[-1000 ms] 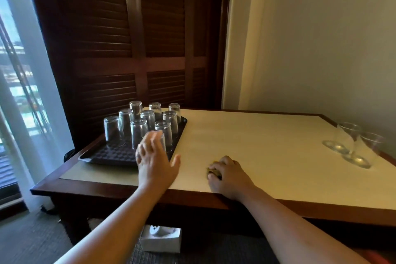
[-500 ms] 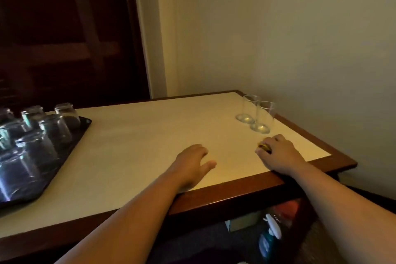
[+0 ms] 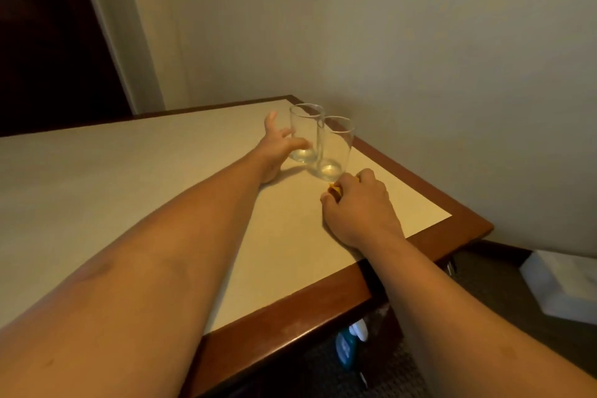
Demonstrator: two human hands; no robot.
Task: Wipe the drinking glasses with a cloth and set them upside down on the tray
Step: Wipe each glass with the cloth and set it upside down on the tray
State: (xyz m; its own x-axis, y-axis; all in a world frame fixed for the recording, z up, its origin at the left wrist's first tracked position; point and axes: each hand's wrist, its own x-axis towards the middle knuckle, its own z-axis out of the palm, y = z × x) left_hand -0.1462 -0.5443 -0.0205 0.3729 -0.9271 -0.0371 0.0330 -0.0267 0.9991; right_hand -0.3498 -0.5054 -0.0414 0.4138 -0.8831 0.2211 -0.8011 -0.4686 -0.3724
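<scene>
At centre frame, the left hand (image 3: 274, 147) reached with an open grip, fingers spread against the left glass (image 3: 305, 132). The right glass (image 3: 334, 149) stood upright, touching it, on the desk (image 3: 129, 171). Right of centre, the right hand (image 3: 358, 207) was closed on a yellow cloth (image 3: 336, 189).

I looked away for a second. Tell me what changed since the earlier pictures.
The left hand left the tray side and reached across to the farther upright glass, fingers open around it. The right hand slid along the table, still shut on the yellow cloth. Both glasses stayed put.
</scene>
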